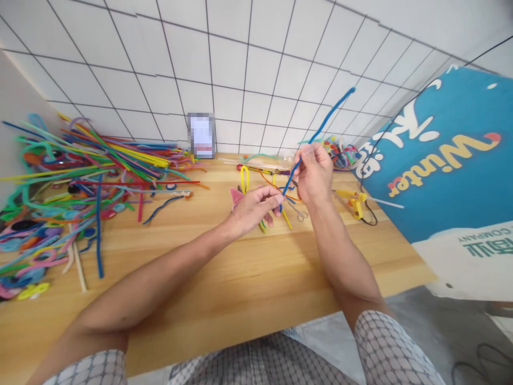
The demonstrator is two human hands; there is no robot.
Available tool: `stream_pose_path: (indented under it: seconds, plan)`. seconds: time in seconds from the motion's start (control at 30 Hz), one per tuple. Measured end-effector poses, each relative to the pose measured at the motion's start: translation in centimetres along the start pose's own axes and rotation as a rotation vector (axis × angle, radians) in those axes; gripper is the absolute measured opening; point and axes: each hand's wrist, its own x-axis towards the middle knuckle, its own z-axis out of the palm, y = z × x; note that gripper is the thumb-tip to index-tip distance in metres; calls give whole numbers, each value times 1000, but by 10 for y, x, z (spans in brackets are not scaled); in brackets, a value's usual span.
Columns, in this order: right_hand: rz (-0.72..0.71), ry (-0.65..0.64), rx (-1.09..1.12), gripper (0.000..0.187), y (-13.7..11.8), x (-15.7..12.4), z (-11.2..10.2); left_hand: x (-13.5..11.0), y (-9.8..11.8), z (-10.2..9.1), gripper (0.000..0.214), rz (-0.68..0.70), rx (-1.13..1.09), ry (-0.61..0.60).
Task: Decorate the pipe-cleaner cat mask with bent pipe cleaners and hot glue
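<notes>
A blue pipe cleaner (329, 113) slants up between my hands, its free end pointing to the upper right. Thumb and fingers of my right hand (315, 170) pinch it partway along. My left hand (258, 208) is closed on its lower end. Just behind the left hand, a pink ribbed pointed piece (236, 197) and a yellow loop (245, 176) stick out; whether that hand holds them too I cannot tell. Small scissors (301, 215) lie on the table below my right hand, near a yellow strip (287, 219).
Heaped pipe cleaners (132, 152) and craft bits cover the left of the wooden table (224, 299). A phone (201, 136) leans on the tiled wall. At right are a yellow glue gun (355, 203), a bag of colourful bits (340, 152) and a blue printed panel (441, 160).
</notes>
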Motion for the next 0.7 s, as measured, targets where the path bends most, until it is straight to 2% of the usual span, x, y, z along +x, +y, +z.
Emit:
stream_pose_path:
  seconds: [0.1, 0.27, 0.37, 0.43, 0.6, 0.7]
  plan:
    - [39, -33, 19, 65, -1, -2, 1, 0, -3, 0, 29, -4, 26, -29]
    - [47, -12, 32, 63, 2, 0, -1, 4, 2, -2, 19, -1, -55, 184]
    - [70, -30, 57, 64, 2, 3, -5, 5, 10, -4, 16, -59, -82, 210]
    - [114, -115, 43, 64, -2, 3, -7, 4, 13, -5, 16, -101, -99, 191]
    - [202, -497, -108, 59, -14, -1, -11, 1, 16, -6, 17, -98, -127, 133]
    - [199, -590, -183, 61, -17, -3, -10, 0, 19, -8, 16, -83, -131, 134]
